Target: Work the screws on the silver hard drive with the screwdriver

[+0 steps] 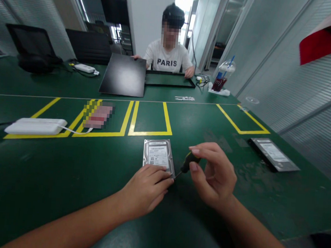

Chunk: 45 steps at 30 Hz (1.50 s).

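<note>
A silver hard drive with a white label lies on the green table in front of me. My left hand rests over its near end, with the fingers curled on it and covering that part. Between the thumb and fingers of my right hand is a screwdriver with a dark green handle. Its thin shaft slants down to the near right corner of the drive, close to my left fingertips. Whether the tip sits in a screw is too small to tell.
A second hard drive lies at the right. Yellow tape marks areas on the table. At left are a white power strip and a blurred-out phone-like item. Opposite, a person holds a dark panel near a cup.
</note>
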### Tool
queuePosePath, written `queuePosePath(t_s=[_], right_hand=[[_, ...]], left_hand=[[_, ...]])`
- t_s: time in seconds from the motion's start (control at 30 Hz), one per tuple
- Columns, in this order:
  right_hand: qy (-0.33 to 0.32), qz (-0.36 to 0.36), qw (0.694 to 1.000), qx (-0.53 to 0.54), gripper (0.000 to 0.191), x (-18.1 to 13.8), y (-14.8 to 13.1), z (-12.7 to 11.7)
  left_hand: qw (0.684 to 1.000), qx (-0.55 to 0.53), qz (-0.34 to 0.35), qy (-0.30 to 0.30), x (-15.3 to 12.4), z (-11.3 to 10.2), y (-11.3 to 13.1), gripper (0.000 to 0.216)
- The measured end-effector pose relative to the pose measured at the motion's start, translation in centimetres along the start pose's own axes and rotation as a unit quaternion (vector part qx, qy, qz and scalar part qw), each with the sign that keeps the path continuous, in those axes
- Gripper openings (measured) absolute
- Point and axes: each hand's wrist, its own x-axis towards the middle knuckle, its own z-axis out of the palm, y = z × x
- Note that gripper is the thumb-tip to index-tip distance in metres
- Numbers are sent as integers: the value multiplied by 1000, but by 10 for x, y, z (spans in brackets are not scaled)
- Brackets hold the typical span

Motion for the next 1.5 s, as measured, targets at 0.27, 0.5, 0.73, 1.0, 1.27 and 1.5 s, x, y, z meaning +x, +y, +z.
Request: queuePosePath(t_s=[0.27,0.5,0.73,1.0,1.27,1.5], right_hand=[[2,-10,999,-33,47,1,0,2],[-2,14,1000,0,43,0,0,2],[24,-3,999,-40,41,0,2,3],[6,17,1000,10,44,0,1,2],[16,7,1000,-8,42,-1,1,3],[9,5,1000,-4,43,0,1,2]], left_hand=[[1000,0,-1,-4,0,1,0,34],[1000,0,-1,-1,-1,1,-1,35],[1000,4,-2,-1,0,0,0,33],[1000,3,2,2,1,1,-1,33],[1000,5,2,2,0,1,0,34],[1000,4,2,3,1,1,0,34]])
